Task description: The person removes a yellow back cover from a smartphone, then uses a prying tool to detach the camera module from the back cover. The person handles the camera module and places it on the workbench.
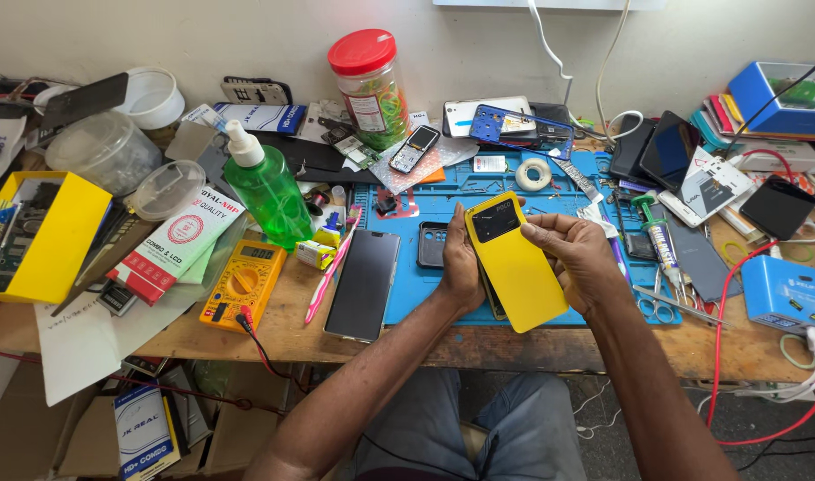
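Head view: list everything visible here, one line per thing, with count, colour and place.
Yellow phone back cover: one, yellow with black camera panel, held above the blue mat.
Blue silicone work mat: one, blue, desk centre.
Black phone screen panel: one, black, flat at the mat's left edge.
Yellow digital multimeter: one, yellow, left of the panel.
Green liquid pump bottle: one, green, white pump, behind the multimeter.
Red-lidded clear plastic jar: one, by the wall.
White tape roll: one, on the mat.
Open yellow cardboard box: one, far left.
Blue box: one, desk's right edge.
Left hand: one, grips the cover's left edge.
Right hand: one, holds its right side.
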